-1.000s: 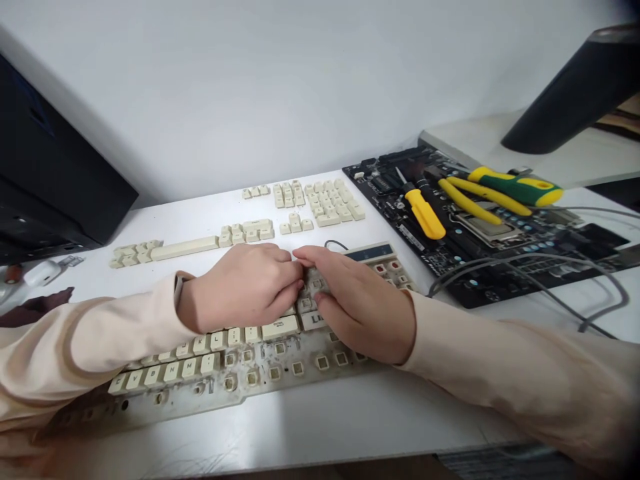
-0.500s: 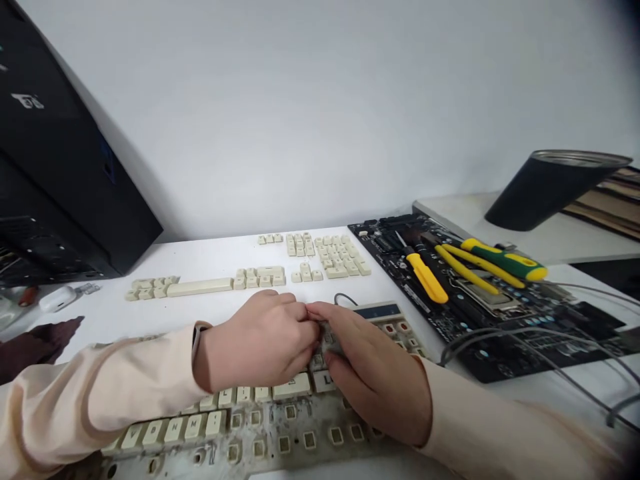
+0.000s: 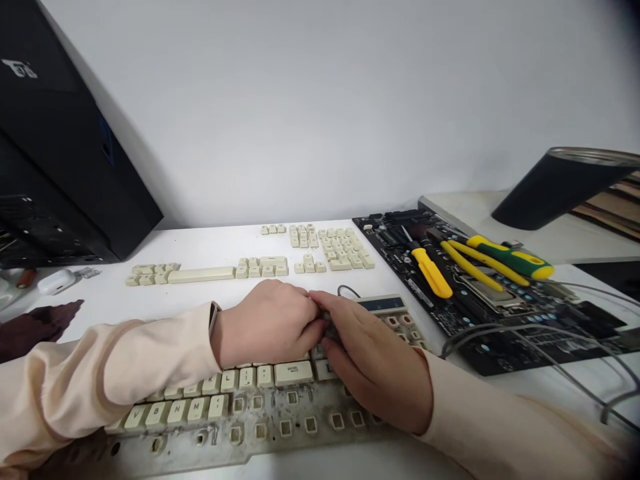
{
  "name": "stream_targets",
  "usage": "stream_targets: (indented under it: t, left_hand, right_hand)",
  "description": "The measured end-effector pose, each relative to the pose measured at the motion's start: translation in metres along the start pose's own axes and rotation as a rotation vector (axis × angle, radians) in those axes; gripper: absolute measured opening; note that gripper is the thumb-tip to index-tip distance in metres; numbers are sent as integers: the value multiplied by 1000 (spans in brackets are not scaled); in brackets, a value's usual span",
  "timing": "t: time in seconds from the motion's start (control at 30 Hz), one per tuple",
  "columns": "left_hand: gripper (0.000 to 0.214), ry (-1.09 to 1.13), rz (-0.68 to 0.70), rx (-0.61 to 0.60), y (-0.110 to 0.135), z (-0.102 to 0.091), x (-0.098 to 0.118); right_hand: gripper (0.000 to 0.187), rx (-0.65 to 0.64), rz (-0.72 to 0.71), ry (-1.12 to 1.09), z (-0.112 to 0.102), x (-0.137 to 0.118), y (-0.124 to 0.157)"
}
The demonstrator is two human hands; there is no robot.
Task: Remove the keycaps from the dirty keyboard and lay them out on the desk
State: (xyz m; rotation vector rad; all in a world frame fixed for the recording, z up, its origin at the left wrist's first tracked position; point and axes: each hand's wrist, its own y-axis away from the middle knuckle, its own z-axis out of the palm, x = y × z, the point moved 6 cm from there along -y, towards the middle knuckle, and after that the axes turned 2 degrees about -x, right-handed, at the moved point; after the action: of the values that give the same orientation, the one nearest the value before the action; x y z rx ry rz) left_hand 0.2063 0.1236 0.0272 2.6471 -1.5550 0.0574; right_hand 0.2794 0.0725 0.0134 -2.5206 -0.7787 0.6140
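Observation:
My left hand (image 3: 267, 327) and my right hand (image 3: 373, 363) meet over a dirty beige keyboard (image 3: 240, 433), their fingertips close together on its keys near the right end. Whatever lies under those fingers is hidden. Many keycaps are gone from the front of the keyboard, leaving bare square switches, while a row of letter keys remains under my left wrist. Loose cream keycaps (image 3: 200, 275) lie in tidy groups (image 3: 330, 248) on the white desk (image 3: 200, 313) beyond my hands.
A desk calculator (image 3: 383, 305) sits just past my right fingers. To the right lie a motherboard (image 3: 500, 327), yellow-handled screwdriver (image 3: 431, 273), yellow pliers (image 3: 475, 263) and grey cables (image 3: 545, 347). A black computer case (image 3: 60, 167) stands left, with a white earbud case (image 3: 56, 282); a black tumbler (image 3: 563, 183) leans right.
The view has swung level and shifted, so the whole scene sits lower than a second ago. My hands stay together over the same keys, and the loose keycaps have not moved.

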Motion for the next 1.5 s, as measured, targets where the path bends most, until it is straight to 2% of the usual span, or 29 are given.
stream_targets:
  t: [0.17, 0.37, 0.57, 0.7, 0.77, 0.87, 0.93, 1.03, 1.1, 1.2, 1.27, 1.37, 1.43, 1.5]
  left_hand:
    - [30, 136, -40, 7, -2, 4, -5]
    - [30, 169, -23, 33, 0, 6, -6]
    - [27, 314, 22, 181, 7, -5, -6]
    - [28, 401, -35, 248, 9, -14, -15]
    - [32, 502, -60, 310, 11, -22, -23]
    - [38, 809, -94, 352, 16, -32, -37]
    - [46, 1027, -157, 289, 18, -32, -48]
    - [52, 1293, -343, 94, 24, -22, -64]
    - [48, 1464, -485, -28, 31, -15, -73]
    - [40, 1625, -685, -92, 45, -7, -87]
    - [40, 1674, -763, -121, 55, -4, -93]
    - [26, 1692, -764, -169, 66, -3, -93]
    - [19, 1628, -744, -139, 70, -6, -93]
    - [22, 1457, -730, -109, 72, -12, -95]
  right_hand:
    - [58, -40, -45, 101, 8, -2, 2]
    - [58, -61, -103, 161, 11, -3, 2]
    - [60, -57, -111, 113, 11, -2, 2]
    - [64, -35, -83, 73, 10, -1, 3]
    - [65, -48, -80, 59, 11, -1, 2]
    - [65, -70, -60, 43, 11, -1, 1]
    - [64, -79, -35, 32, 10, -1, 1]
    - [61, -93, -12, 19, 9, 0, 0]
    - [61, -101, -4, 16, 9, 0, 0]
    - [61, -114, 7, 17, 10, 1, 0]
    - [61, -112, 2, 20, 10, 0, 0]
    - [61, -105, -18, 28, 11, 0, 1]
    - [61, -94, -35, 36, 11, 0, 2]
    - [62, -85, -48, 46, 10, 0, 3]
